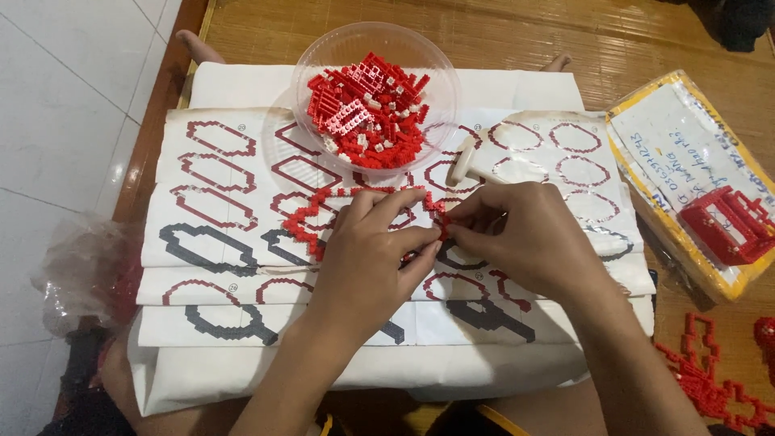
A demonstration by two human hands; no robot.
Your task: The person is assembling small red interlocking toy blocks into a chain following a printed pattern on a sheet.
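My left hand [373, 252] and my right hand [525, 236] meet over a large printed instruction sheet [218, 250]. Between them lies a flat red outline built of tiny bricks [311, 216]. Both hands pinch this red piece where their fingertips meet, near its right end. Part of the outline is hidden under my left palm. A clear plastic bowl [428, 60] heaped with small red, pink and white bricks stands just beyond my hands.
A small white tool [466, 160] lies on the sheet right of the bowl. At the right, a yellow-edged wrapped package [686, 153] carries a red brick assembly [731, 222]. More red brick outlines [706, 375] lie on the woven mat. A crumpled clear bag [85, 270] sits at left.
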